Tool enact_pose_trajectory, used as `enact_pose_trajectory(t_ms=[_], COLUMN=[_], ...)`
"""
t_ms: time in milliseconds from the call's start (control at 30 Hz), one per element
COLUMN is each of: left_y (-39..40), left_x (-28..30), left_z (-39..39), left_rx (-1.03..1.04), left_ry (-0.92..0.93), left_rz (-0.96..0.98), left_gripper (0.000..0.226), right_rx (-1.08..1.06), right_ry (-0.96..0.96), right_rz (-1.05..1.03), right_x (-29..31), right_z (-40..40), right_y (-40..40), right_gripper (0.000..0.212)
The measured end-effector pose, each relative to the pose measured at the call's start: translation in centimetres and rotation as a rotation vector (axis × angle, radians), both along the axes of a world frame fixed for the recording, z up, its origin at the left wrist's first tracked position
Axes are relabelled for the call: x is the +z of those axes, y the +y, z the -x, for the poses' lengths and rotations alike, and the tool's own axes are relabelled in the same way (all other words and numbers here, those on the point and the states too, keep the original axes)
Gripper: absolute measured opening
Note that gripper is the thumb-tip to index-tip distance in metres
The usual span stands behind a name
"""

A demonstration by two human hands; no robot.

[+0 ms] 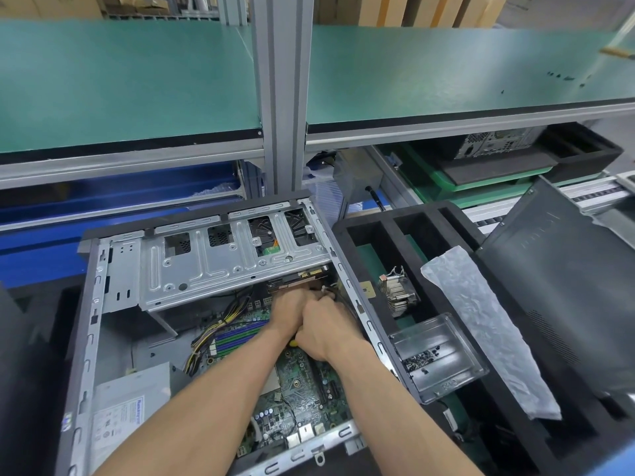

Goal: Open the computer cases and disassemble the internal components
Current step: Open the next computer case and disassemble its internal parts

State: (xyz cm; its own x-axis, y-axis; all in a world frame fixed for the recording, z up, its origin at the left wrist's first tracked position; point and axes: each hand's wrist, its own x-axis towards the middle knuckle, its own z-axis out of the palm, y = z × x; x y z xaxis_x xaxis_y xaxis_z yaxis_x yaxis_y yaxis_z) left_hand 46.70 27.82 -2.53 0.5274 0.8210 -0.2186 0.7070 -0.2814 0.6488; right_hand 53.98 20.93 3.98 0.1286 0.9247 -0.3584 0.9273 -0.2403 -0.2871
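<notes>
An open computer case (90, 304) lies on its side in front of me. Its green motherboard (302, 383) is exposed, with a metal drive cage (223, 266) across the far end. Both hands work close together at the board's far right corner, just under the cage. My left hand (290, 309) is curled, with its fingertips at a white connector and thin cables (324, 291) by the case wall. My right hand (324, 329) grips a yellow-handled tool (293, 342); only a bit of the handle shows. The tool's tip and the part it touches are hidden.
A power supply (130, 403) sits in the case's near left corner, with yellow-black wires (209, 334) beside blue memory slots (237, 338). To the right, a black foam tray (409, 249) holds a heatsink (398, 297), a clear screw box (438, 359) and a bubble bag (481, 324). A dark side panel (567, 297) leans beyond.
</notes>
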Motion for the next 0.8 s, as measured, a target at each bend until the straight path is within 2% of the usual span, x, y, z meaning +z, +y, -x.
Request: enact_pose_trajectory(t_ms=[433,800], left_y=[-0.3,-0.4], left_x=[0.7,1.1], left_z=[-0.3,-0.3], left_rx=[0.079,0.171], left_ry=[-0.024,-0.181], left_rz=[0.051,0.196], left_gripper=[0.023,0.035], right_rx=[-0.014,-0.011], right_ry=[-0.026,-0.036], right_rz=[0.003,-0.003], right_x=[-0.2,-0.5], right_z=[-0.1,-0.1], right_y=[0.0,0.1], right_gripper=[0.025,0.023])
